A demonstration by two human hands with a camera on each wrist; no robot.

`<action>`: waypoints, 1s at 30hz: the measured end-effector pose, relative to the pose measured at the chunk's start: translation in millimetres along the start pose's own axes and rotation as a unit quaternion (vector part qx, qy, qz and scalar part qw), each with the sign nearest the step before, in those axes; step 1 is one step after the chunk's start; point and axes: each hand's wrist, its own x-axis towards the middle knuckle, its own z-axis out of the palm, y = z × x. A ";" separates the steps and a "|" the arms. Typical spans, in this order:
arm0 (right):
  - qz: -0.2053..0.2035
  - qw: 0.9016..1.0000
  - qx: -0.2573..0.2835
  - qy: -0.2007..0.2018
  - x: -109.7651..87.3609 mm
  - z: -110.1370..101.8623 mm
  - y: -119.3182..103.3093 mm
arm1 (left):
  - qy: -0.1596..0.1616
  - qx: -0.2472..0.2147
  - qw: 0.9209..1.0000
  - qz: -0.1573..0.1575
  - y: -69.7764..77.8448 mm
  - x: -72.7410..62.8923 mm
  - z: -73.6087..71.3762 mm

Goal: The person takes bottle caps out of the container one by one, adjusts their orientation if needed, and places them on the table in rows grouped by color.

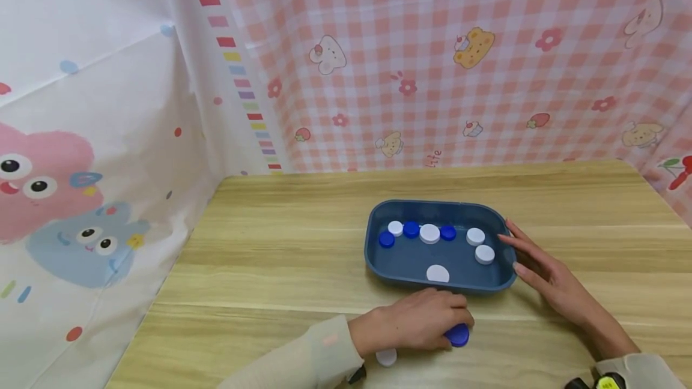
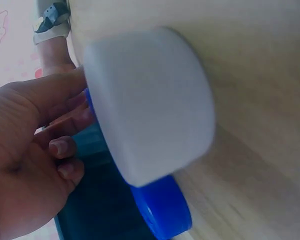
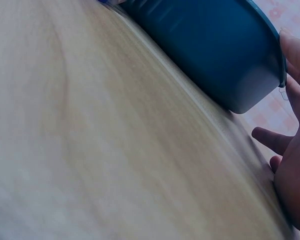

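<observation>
My left hand (image 1: 416, 320) pinches a blue bottle cap (image 1: 458, 335) just in front of a dark blue tray (image 1: 440, 284). In the left wrist view, that cap's blue edge (image 2: 90, 102) shows at the fingertips. My right hand (image 1: 557, 287) touches the tray's right end with fairly straight fingers, the thumb lower on the rim. Inside the tray lie several caps, among them a large white cap (image 1: 429, 233), a blue cap (image 1: 386, 239) and a white cap (image 1: 485, 254). Near my left wrist a white cap (image 1: 386, 357) lies partly covered on the table.
Beyond the near white cap, the left wrist view shows another blue cap (image 2: 162, 207), which the head view does not show. Wood-grain table (image 1: 259, 245) surrounds the tray. A pink checked curtain (image 1: 432, 89) hangs behind, and a white printed sheet (image 1: 108, 137) at the left.
</observation>
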 end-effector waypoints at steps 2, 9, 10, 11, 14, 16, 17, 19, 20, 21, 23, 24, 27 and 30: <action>0.003 1.000 -0.002 0.000 0.3 0.2 0.0 | -0.003 -0.009 1.000 -0.001 1.1 -0.6 -1.8; 0.001 1.000 0.006 -0.004 0.4 0.3 1.8 | 0.024 -0.055 0.998 0.019 4.0 -2.5 -19.6; 0.002 1.000 0.008 -0.004 0.1 0.5 2.1 | 0.033 -0.068 0.997 0.020 3.8 -2.6 -23.5; 0.004 1.000 0.010 -0.005 -0.1 0.6 2.3 | 0.044 -0.082 0.995 0.022 3.4 -2.4 -27.5; 0.007 1.000 0.013 -0.006 -0.8 0.6 2.7 | 0.078 -0.114 0.990 0.018 0.8 -1.2 -37.9; 0.010 1.000 0.015 -0.005 -1.0 0.5 3.2 | 0.108 -0.120 0.987 0.017 -2.4 0.8 -43.0; 0.010 1.000 0.014 -0.006 -0.9 0.4 3.4 | 0.124 -0.121 0.985 0.016 -4.6 2.2 -44.8; 0.011 1.000 0.016 -0.006 -0.9 0.3 3.8 | 0.153 -0.130 0.980 0.003 -10.7 5.4 -47.3; 0.011 1.000 0.018 -0.006 -0.9 0.2 4.1 | 0.166 -0.137 0.976 -0.007 -14.4 7.5 -48.3; 0.011 1.000 0.016 -0.007 -0.9 0.1 4.1 | 0.176 -0.147 0.973 -0.020 -18.5 9.6 -48.8; 0.008 1.000 0.011 -0.006 -0.9 0.1 4.2 | 0.194 -0.172 0.964 -0.053 -27.4 13.9 -49.8; 0.008 1.000 0.009 -0.006 -0.9 0.1 4.1 | 0.203 -0.188 0.958 -0.068 -31.9 15.9 -50.2; 0.004 1.000 0.003 -0.003 -0.7 0.6 3.5 | 0.221 -0.217 0.945 -0.109 -44.7 21.7 -50.9; 0.002 1.000 0.002 -0.002 -0.1 0.9 3.2 | 0.226 -0.232 0.936 -0.138 -56.4 26.8 -50.4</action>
